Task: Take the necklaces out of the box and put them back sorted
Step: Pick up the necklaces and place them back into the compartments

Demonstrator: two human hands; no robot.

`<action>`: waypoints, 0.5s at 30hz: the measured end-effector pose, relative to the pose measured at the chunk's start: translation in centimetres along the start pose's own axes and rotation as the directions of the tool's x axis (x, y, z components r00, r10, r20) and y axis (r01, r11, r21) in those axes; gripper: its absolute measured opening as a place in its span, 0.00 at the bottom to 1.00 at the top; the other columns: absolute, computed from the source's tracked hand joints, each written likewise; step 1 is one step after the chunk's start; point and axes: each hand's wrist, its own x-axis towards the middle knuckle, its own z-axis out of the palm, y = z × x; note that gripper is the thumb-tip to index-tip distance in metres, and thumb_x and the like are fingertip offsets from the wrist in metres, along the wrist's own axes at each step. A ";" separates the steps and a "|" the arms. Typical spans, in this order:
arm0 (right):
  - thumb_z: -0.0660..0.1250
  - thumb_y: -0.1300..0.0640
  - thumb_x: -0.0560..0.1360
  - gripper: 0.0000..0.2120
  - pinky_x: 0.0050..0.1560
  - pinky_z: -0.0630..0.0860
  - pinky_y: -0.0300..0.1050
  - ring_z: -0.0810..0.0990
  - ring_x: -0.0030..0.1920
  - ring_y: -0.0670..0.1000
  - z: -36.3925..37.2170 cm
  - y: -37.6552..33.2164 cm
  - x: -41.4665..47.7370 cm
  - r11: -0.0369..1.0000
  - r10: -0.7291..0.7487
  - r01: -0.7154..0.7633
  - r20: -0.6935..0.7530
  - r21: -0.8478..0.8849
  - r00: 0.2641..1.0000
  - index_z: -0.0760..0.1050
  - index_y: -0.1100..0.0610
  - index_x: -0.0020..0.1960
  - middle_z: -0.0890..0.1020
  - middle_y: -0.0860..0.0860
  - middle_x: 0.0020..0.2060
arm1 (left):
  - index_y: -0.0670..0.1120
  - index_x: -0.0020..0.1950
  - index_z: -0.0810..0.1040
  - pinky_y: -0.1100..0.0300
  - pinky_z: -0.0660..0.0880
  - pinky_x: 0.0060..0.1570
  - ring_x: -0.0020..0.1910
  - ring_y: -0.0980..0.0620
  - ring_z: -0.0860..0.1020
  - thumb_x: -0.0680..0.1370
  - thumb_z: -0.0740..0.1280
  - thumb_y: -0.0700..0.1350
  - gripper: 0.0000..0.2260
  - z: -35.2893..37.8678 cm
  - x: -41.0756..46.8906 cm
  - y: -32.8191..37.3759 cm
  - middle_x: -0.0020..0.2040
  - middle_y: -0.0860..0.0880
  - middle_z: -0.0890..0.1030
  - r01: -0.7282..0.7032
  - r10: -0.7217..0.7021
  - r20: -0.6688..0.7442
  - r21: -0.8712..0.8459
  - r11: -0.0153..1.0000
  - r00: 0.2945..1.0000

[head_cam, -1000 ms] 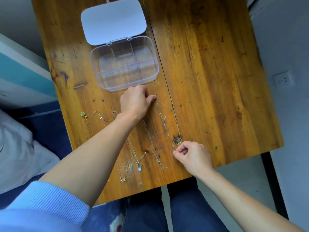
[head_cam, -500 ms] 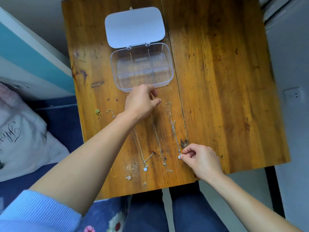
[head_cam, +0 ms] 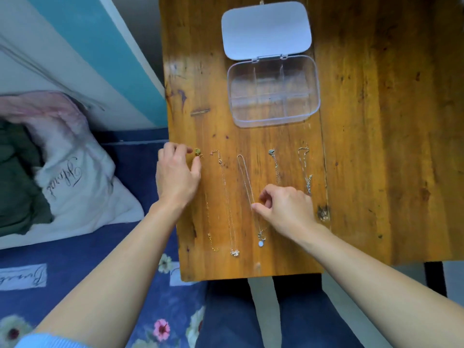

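Note:
A clear compartmented box (head_cam: pixel 312 96) stands open and empty at the table's far middle, its white lid (head_cam: pixel 266 28) folded back. Several necklaces lie in a row in front of it. My left hand (head_cam: pixel 175 177) is at the table's left edge, thumb and forefinger closed on the green pendant of the gold necklace (head_cam: pixel 197 152). To its right lies a rose-gold necklace (head_cam: pixel 226 194). My right hand (head_cam: pixel 286 209) pinches the chain of the middle silver necklace (head_cam: pixel 244 177) about halfway down. Two more silver necklaces (head_cam: pixel 275 164) (head_cam: pixel 305 169) lie further right, partly hidden by my right hand.
The wooden table (head_cam: pixel 376 146) has bare wood to the right of the box and necklaces. A bed with a blue floral cover (head_cam: pixel 75 259) and a white pillow (head_cam: pixel 75 182) lies close along the table's left edge. My knees show below the near edge.
My left hand has moved from in front of the box to the far-left gold necklace. My right hand has left the rightmost necklace's lower end and taken the middle silver chain.

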 end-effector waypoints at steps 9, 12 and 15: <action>0.62 0.50 0.78 0.10 0.35 0.64 0.46 0.80 0.41 0.60 2.8 -3.4 -0.7 0.967 0.027 -0.039 -0.049 -0.253 0.998 0.78 0.55 0.45 0.83 0.53 0.40 | 0.40 0.58 0.78 0.49 0.73 0.56 0.59 0.44 0.71 0.78 0.64 0.47 0.13 0.3 -1.9 -3.0 0.59 0.43 0.75 -0.123 0.123 0.056 -0.002 0.992 0.991; 0.60 0.53 0.77 0.09 0.35 0.66 0.46 0.76 0.38 0.59 2.9 -3.7 -0.4 0.975 0.073 -0.073 -0.010 -0.210 0.997 0.76 0.56 0.46 0.83 0.54 0.39 | 0.41 0.58 0.78 0.50 0.74 0.57 0.60 0.45 0.71 0.79 0.64 0.48 0.13 0.1 -1.8 -3.1 0.60 0.44 0.75 -0.127 0.128 0.058 -0.016 0.992 0.990; 0.59 0.53 0.77 0.08 0.35 0.66 0.46 0.74 0.36 0.57 3.2 -3.5 -0.6 0.983 0.102 -0.099 0.010 -0.152 0.995 0.75 0.55 0.45 0.81 0.53 0.38 | 0.42 0.58 0.79 0.50 0.74 0.56 0.59 0.45 0.72 0.79 0.64 0.48 0.13 0.1 -1.7 -3.0 0.59 0.44 0.76 -0.143 0.144 0.052 -0.023 0.989 0.988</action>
